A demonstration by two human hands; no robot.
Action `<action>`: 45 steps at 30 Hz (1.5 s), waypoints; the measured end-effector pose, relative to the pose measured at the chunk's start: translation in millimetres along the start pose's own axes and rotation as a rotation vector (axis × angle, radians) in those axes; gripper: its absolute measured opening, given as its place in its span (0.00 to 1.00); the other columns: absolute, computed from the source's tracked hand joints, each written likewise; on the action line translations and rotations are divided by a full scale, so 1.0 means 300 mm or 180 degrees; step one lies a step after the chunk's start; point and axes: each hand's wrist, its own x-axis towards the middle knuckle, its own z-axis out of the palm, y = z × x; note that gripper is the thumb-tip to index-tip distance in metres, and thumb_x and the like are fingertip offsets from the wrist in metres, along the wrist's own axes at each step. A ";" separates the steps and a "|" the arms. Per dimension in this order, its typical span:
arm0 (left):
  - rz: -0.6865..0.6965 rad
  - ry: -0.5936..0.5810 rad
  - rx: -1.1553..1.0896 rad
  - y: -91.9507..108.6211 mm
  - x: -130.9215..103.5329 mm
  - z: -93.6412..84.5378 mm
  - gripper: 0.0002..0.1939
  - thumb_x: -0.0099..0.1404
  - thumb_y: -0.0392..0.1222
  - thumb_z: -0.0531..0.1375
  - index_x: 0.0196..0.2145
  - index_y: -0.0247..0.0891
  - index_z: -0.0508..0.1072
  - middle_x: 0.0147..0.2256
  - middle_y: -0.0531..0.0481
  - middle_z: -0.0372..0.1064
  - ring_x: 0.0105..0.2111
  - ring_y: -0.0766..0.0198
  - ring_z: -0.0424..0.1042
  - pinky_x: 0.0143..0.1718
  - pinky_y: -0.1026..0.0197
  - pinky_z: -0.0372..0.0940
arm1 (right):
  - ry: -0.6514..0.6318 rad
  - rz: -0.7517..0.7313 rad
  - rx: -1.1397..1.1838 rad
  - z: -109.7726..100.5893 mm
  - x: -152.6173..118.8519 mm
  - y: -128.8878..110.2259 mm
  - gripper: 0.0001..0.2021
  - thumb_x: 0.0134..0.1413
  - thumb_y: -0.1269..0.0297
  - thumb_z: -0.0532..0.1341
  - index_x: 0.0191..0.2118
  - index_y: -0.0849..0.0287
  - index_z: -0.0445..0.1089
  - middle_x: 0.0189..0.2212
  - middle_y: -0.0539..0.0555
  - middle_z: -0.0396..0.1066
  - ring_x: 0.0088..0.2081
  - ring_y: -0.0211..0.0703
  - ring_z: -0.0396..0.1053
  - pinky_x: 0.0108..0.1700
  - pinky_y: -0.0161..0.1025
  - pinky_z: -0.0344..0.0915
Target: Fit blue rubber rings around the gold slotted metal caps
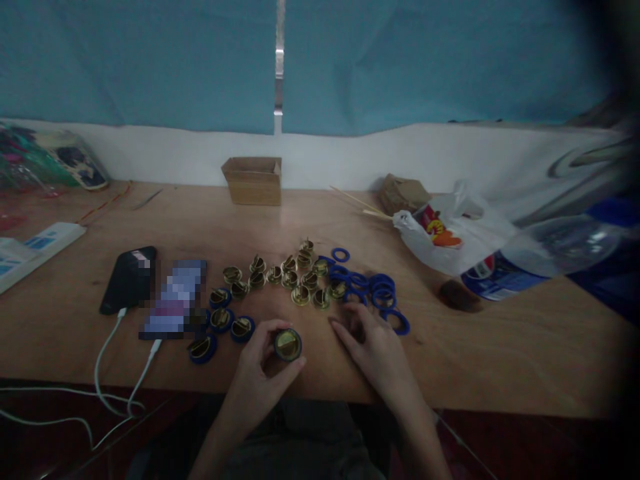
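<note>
"Plywood tabletop [325, 363], bare around the work. What's nearest?"

"Two hands. The left hand [257, 370] pinches one brass-coloured fitting [288, 344], dark ring around its rim, between thumb and fingers. At its three o'clock sits the right hand [377, 350], thumb and fingers loosely parted, nothing visible between them."

"How far along?"

"Under half, I'd judge. From the held fitting, ringed fittings [221, 321] lie at nine to ten o'clock: five, though blurring beside the phone [173, 300] makes one of those uncertain."

"And left?"

"Fourteen bare fittings [301, 295] by my count, gathered around twelve o'clock, without rings. Loose blue rings [381, 279] overlap at two o'clock, just beyond the right fingertips; at least eight."

"Farther out?"

"That one phone and one black device [120, 287], both on white cables, towards ten. Past the rings, between two and three, one bottle [520, 270] and one plastic bag [470, 230]. Farthest, one cardboard box [256, 192] between eleven and twelve, before the white wall [175, 157]."
</note>
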 end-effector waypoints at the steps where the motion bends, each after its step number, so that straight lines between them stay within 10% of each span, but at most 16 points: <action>1: -0.0007 -0.0027 0.0015 0.003 -0.001 -0.001 0.18 0.58 0.32 0.63 0.45 0.44 0.65 0.41 0.54 0.68 0.43 0.65 0.70 0.46 0.63 0.65 | -0.0067 -0.0035 -0.0037 -0.002 0.011 -0.002 0.12 0.57 0.62 0.58 0.45 0.61 0.68 0.27 0.53 0.71 0.31 0.48 0.71 0.32 0.40 0.62; 45: -0.0128 0.0148 -0.0170 0.019 -0.003 0.002 0.17 0.58 0.33 0.63 0.44 0.43 0.66 0.39 0.52 0.70 0.41 0.63 0.72 0.43 0.62 0.66 | -0.0078 -0.0283 0.0924 -0.030 0.006 -0.075 0.05 0.58 0.70 0.55 0.36 0.57 0.68 0.33 0.55 0.73 0.35 0.46 0.71 0.39 0.42 0.66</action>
